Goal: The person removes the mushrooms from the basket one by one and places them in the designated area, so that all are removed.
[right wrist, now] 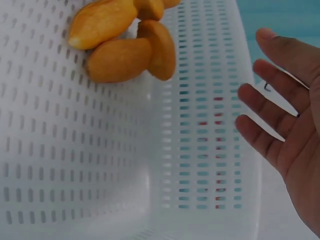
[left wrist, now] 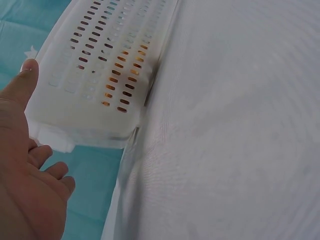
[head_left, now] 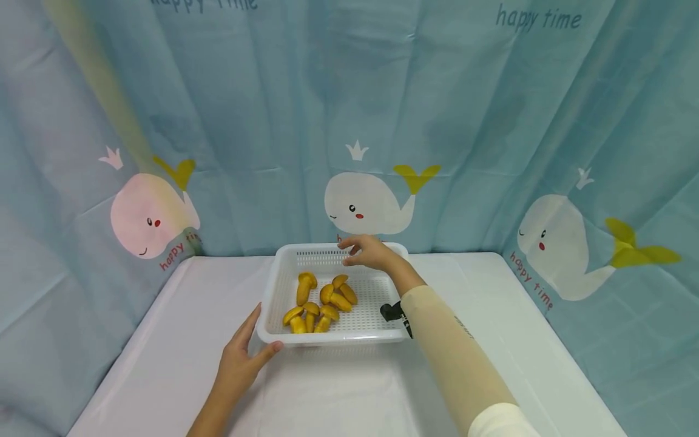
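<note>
A white perforated basket [head_left: 349, 337] holds several yellow-brown mushrooms [head_left: 306, 289] in its left and middle part. My left hand [head_left: 240, 359] rests at its front left corner, thumb and fingers spread along the rim; in the left wrist view the hand [left wrist: 30, 165] is beside the basket's wall [left wrist: 65, 107]. Over the back rim, my right hand [head_left: 368, 251] hovers with fingers slightly bent and nothing in them. The right wrist view shows that hand [right wrist: 295, 110] by the perforated wall [right wrist: 200, 150], apart from the mushrooms [right wrist: 120, 60].
A black object [head_left: 391, 312] shows at the basket's right side, partly behind the right forearm; what it is I cannot tell. The basket stands on a white-covered table [head_left: 338, 394]. Behind hangs a blue curtain [head_left: 262, 121] with whale prints.
</note>
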### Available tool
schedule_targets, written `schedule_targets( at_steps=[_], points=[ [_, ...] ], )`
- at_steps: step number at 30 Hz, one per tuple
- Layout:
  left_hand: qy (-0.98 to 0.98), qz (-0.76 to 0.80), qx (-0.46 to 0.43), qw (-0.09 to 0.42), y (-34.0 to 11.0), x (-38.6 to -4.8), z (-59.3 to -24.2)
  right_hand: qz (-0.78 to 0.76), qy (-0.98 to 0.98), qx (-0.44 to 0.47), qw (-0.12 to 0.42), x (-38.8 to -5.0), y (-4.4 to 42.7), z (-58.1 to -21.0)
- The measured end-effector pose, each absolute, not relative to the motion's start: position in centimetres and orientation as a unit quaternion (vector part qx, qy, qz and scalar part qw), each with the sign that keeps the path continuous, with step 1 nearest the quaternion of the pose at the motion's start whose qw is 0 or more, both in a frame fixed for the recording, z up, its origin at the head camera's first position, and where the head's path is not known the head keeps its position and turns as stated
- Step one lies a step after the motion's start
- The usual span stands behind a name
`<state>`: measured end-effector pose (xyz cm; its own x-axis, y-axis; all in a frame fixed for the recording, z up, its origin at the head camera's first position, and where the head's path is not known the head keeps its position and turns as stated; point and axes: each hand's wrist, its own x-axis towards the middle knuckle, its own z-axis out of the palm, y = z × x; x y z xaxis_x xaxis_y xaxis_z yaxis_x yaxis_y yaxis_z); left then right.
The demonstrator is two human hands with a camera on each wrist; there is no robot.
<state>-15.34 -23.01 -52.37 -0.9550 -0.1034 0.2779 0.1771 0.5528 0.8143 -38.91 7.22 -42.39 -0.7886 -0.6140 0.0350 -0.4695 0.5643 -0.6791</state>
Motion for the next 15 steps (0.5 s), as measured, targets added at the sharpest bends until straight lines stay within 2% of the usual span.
schedule_targets(
  at_steps=[15],
  points=[
    [-0.871,-0.465,-0.016,0.156,-22.9,-15.2,-52.3,-0.343,0.879,-0.281,0.176,-39.3,6.7,-45.4]
  ],
)
